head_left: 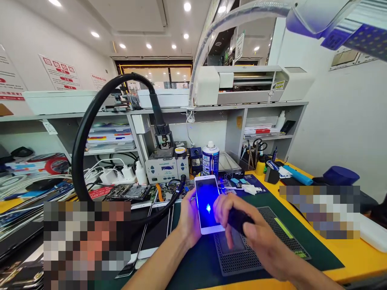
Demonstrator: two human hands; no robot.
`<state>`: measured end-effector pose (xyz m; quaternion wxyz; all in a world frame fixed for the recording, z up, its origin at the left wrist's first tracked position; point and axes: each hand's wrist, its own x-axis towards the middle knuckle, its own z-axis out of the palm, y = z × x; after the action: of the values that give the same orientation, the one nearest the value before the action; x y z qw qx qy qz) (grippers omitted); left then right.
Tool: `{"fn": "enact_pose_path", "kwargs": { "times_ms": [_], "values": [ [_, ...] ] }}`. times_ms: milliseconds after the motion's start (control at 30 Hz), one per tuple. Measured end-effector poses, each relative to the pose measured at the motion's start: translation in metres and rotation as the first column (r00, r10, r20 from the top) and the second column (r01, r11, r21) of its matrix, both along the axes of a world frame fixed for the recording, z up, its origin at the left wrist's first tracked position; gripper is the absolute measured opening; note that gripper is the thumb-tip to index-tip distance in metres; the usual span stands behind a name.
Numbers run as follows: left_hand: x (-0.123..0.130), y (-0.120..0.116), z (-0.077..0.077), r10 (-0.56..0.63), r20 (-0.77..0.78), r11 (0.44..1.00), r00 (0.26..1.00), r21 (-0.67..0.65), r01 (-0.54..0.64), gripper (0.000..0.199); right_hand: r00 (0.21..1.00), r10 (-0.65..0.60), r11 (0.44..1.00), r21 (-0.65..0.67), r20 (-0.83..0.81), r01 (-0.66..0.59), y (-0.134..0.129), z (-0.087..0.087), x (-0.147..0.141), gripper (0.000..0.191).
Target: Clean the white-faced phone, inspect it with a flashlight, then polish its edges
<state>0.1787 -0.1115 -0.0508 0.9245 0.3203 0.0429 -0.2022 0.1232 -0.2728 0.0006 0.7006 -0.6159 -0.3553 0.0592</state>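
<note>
My left hand (188, 221) is closed round the left edge of a white smartphone (206, 197), which stands tilted up with its screen towards me. In my right hand (263, 233) is a small black flashlight (240, 220), its front end hidden behind my fingers. Blue-violet light falls on the dark screen, with a bright spot on the lower middle of the glass. My right fingers are close to the phone's right edge; whether they touch it I cannot tell. Below both hands a grey perforated pad (238, 257) lies on a dark green mat (314, 245).
A soldering or hot-air station (166, 169) with a thick black hose (79, 133) stands behind on the left. A spray can (211, 159) is just beyond the phone. Several phone parts and boards (130, 192) crowd the left. A lamp (353, 34) hangs at upper right.
</note>
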Motion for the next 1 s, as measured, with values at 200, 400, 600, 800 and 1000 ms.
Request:
{"fn": "enact_pose_path", "kwargs": {
  "times_ms": [200, 400, 600, 800, 1000],
  "values": [
    [-0.001, 0.000, 0.002, -0.056, 0.001, 0.998, 0.998, 0.007, 0.056, 0.042, 0.999, -0.026, 0.988, 0.151, -0.031, 0.031, -0.007, 0.010, 0.007, 0.028],
    [-0.004, -0.002, 0.006, -0.025, -0.002, 0.999, 1.000, 0.046, 0.025, 0.044, 1.000, -0.011, 0.975, 0.223, -0.019, 0.015, -0.006, 0.008, 0.014, 0.028],
    [-0.006, -0.002, 0.007, -0.006, -0.006, 0.997, 1.000, 0.076, 0.006, 0.044, 1.000, -0.018, 0.971, 0.239, -0.018, 0.022, -0.007, 0.009, 0.014, 0.029],
    [-0.007, -0.002, 0.007, -0.037, 0.007, 0.996, 0.999, 0.084, 0.036, 0.046, 1.000, -0.025, 0.967, 0.253, -0.007, 0.026, -0.008, 0.011, 0.016, 0.028],
    [-0.007, -0.003, 0.005, -0.049, 0.016, 0.991, 0.999, 0.122, 0.047, 0.048, 1.000, -0.005, 0.959, 0.282, -0.001, 0.005, -0.010, 0.010, 0.019, 0.028]
  ]
}}
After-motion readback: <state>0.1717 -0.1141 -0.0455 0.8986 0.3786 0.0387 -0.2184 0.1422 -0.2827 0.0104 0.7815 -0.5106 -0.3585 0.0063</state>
